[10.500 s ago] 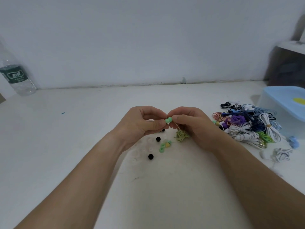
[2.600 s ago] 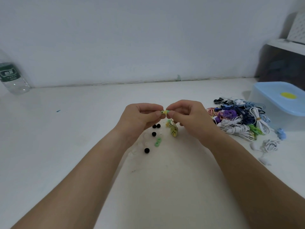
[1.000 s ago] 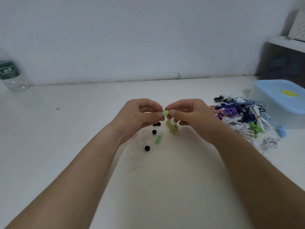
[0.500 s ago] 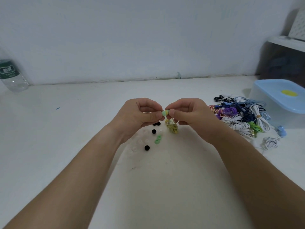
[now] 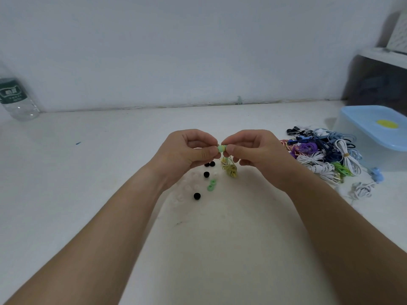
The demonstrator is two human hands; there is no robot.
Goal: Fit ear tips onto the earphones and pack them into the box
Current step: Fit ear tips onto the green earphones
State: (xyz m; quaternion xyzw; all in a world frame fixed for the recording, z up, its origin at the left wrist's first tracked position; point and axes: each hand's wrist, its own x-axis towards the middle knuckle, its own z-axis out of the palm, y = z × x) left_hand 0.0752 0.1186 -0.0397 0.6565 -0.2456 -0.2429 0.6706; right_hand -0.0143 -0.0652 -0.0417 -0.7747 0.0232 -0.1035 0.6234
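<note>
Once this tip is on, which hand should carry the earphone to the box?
Probably the right hand: it pinches the yellow earphone, and the blue-lidded box stands on its side.

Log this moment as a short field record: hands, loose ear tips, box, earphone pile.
left hand: pinches green ear tip
right hand: pinches yellow earphone, coiled cord hanging below
loose ear tips: black, green and clear, on the table below the hands
box: blue lid on
earphone pile: right of the hands, beside the box
</note>
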